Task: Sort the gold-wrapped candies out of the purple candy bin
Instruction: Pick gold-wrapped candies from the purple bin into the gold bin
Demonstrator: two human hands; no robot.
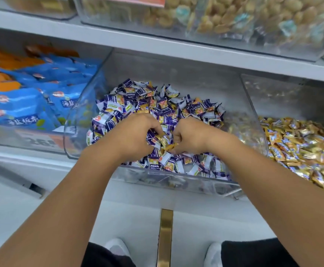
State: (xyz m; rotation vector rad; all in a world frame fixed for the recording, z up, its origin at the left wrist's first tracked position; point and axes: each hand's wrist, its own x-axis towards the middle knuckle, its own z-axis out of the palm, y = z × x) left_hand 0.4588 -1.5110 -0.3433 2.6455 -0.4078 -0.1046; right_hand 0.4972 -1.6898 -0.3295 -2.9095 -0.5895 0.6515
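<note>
We see both hands buried in the clear purple candy bin [91, 105]. The left hand [136, 134] and right hand [191, 136], fingers curled, pinch gold-wrapped candies [165, 142] between them at centre. The gold candy bin [253, 97] waits at three o'clock. We judge loose pinches could drop gold pieces back among purple candies [157, 105].

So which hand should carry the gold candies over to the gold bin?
Probably right: the right hand already touches the gold candies, and the gold bin sits on its side.
</note>
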